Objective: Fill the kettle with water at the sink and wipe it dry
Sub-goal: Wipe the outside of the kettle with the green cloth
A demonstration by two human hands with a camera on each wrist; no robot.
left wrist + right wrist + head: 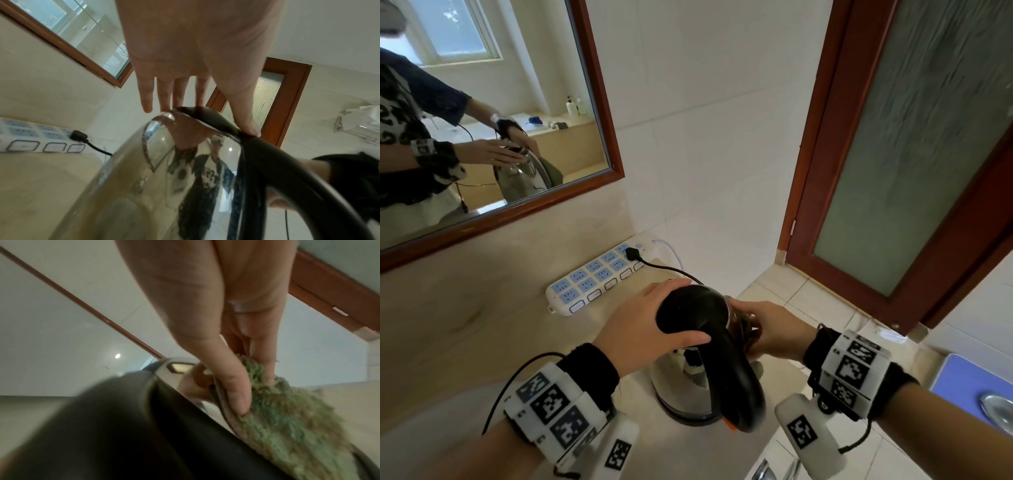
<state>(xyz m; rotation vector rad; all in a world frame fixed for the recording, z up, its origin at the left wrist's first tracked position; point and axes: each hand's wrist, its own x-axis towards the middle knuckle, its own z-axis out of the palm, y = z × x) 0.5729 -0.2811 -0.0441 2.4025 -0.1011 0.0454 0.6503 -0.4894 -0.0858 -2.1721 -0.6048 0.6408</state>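
A steel kettle (681, 387) with a black lid and a black arched handle (736, 387) stands on the beige counter near its right edge. My left hand (643, 322) lies flat on the lid with straight fingers, and its thumb touches the top of the handle. In the left wrist view, the left hand (195, 48) reaches over the kettle (144, 186), whose shiny side shows reflections. My right hand (774, 329) pinches a green fluffy cloth (287, 418) against the kettle's right side by the rim. In the head view the cloth (743, 329) is mostly hidden.
A white power strip (595, 277) with a black plug (633, 254) lies behind the kettle, its cord running towards it. A framed mirror (599, 102) hangs above the counter and a frosted-glass door (911, 154) stands to the right. The sink basin (431, 428) is at lower left, and a blue mat (969, 383) on the floor.
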